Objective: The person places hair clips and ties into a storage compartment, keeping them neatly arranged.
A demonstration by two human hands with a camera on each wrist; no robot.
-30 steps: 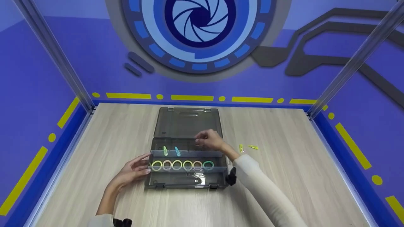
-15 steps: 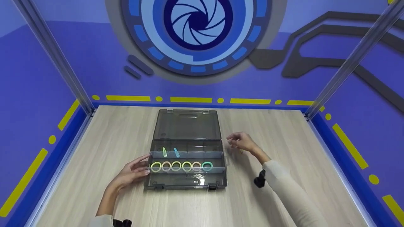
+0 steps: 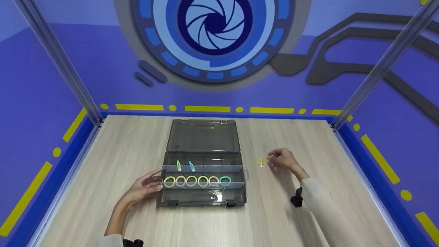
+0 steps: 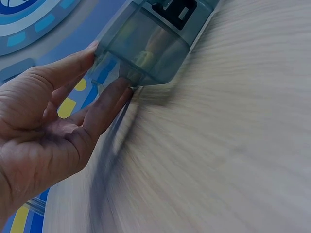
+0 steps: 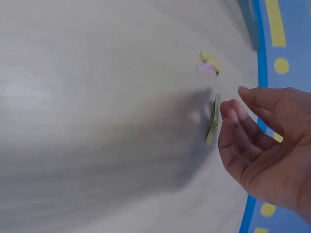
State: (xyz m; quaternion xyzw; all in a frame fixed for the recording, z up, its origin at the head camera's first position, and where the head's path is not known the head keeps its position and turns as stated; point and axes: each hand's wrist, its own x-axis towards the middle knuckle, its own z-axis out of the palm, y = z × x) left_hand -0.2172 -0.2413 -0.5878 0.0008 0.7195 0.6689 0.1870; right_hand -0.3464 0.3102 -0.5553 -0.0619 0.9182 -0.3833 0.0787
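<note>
A smoky clear compartment box [image 3: 192, 198] lies with its lid [image 3: 204, 137] folded back. My left hand [image 3: 137, 190] rests its extended fingers and thumb against the box's left side. In the back row are a green snap hair clip [image 3: 178, 166] and a blue one [image 3: 192, 166]; the middle row holds several coloured rings, like small hair ties [image 3: 203, 181]. Right of the box, my right hand [image 3: 282, 158] hovers low with bent fingers and a gap to the thumb. Its fingertips are close to a yellow hair clip [image 5: 213, 121]; another yellow clip [image 3: 260, 162] lies nearer the box.
The pale wood-grain table [image 3: 212, 226] carries the box near its middle. Blue printed walls [image 3: 103, 68] stand behind and at both sides, with metal posts [image 3: 374, 68] at the corners. The box's front row has two black latches [image 3: 230, 203] at its edge.
My right hand has moved from above the box's back row out to the right, down beside the clips on the table. My left hand has stayed at the box's left side.
</note>
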